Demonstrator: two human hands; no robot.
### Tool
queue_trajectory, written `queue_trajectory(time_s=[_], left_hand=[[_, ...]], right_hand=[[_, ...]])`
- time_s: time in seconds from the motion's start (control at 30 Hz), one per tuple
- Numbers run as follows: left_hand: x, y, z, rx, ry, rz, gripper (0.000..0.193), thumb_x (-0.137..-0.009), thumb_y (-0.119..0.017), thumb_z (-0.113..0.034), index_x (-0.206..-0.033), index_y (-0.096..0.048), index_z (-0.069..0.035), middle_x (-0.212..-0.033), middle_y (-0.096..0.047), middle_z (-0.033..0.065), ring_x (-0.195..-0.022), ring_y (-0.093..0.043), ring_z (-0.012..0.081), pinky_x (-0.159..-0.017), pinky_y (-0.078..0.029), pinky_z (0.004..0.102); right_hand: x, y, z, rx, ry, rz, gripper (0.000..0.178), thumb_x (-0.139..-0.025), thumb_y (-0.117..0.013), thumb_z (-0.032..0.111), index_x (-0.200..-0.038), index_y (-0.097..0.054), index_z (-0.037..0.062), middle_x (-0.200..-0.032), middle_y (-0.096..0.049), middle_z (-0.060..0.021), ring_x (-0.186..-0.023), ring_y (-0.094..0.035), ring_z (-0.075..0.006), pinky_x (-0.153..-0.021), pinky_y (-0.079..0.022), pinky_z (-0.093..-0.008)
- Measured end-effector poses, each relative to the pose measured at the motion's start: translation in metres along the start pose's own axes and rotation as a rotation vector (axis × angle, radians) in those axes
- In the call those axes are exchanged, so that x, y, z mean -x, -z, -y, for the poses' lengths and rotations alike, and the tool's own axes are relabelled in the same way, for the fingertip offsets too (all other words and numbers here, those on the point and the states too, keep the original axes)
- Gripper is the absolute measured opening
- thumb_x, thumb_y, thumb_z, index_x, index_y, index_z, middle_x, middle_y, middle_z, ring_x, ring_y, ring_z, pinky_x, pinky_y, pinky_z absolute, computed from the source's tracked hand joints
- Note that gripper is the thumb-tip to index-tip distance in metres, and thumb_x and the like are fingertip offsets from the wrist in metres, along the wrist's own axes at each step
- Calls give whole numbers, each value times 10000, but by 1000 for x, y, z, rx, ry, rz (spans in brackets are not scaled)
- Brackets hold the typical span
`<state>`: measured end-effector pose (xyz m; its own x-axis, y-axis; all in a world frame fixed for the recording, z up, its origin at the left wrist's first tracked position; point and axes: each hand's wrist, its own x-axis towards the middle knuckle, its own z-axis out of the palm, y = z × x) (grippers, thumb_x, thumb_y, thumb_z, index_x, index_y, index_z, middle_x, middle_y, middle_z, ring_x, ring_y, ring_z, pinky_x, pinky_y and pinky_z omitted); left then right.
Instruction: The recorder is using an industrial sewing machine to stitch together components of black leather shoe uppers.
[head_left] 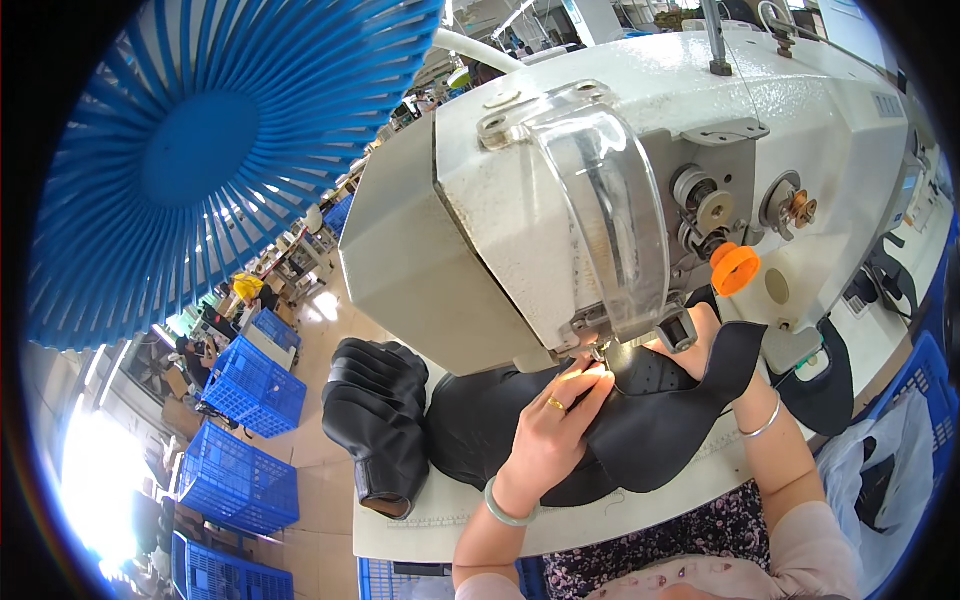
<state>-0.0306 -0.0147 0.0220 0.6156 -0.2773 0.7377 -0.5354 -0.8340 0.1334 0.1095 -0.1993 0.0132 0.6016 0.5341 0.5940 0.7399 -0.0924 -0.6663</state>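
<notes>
A white sewing machine (500, 200) fills the middle, its lit needle area (598, 352) low at the front. My left hand (555, 430), with a ring and a pale bangle, is closed by the needle, thumb and fingers pinching a black leather-like piece (650, 435). This piece curves up on the right, and a patch of small holes shows near the needle. My right hand (700, 345) lies against its far right side; the raised flap and a machine part hide most of its fingers. More black material (470, 425) spreads under my left hand.
A stack of folded black pieces (375, 420) rests at the table's left edge. A blue fan (200, 150) looms at upper left. Blue crates (240, 480) stand on the floor at left. A plastic bag (880, 480) hangs at right, near black pieces (825, 385). An orange knob (735, 269) juts from the machine.
</notes>
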Motion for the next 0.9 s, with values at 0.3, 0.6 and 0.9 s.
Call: queue_trajectory(time_s=[0.3,0.6,0.9], left_hand=[[-1,-5,1,-5,-18,-22,573,-524,-567,170,-1071,-646,16,-1045,-576,100,-1031,-619,339,-849,-546,372],[3,-7,-12,-114,39,-44,535,-532,-597,84,-1057,-669,3,-1051,-610,121,-978,-642,318,-825,-537,357],[3,2,-6,382,295,-56,389,-688,-658,21,-1077,-656,31,-1033,-658,163,-975,-657,307,-853,-519,320]], right_hand=[[-13,10,7,127,43,102,321,-831,-596,258,-674,-516,-11,-608,-461,-194,-514,-399,-320,-524,-381,-372],[-21,6,-14,-54,-1,50,266,-783,-609,223,-684,-535,-12,-584,-482,-189,-491,-434,-324,-504,-374,-382],[-19,11,-5,-169,-88,168,168,-777,-609,100,-787,-509,-35,-579,-425,-126,-565,-307,-149,-523,-354,-321]])
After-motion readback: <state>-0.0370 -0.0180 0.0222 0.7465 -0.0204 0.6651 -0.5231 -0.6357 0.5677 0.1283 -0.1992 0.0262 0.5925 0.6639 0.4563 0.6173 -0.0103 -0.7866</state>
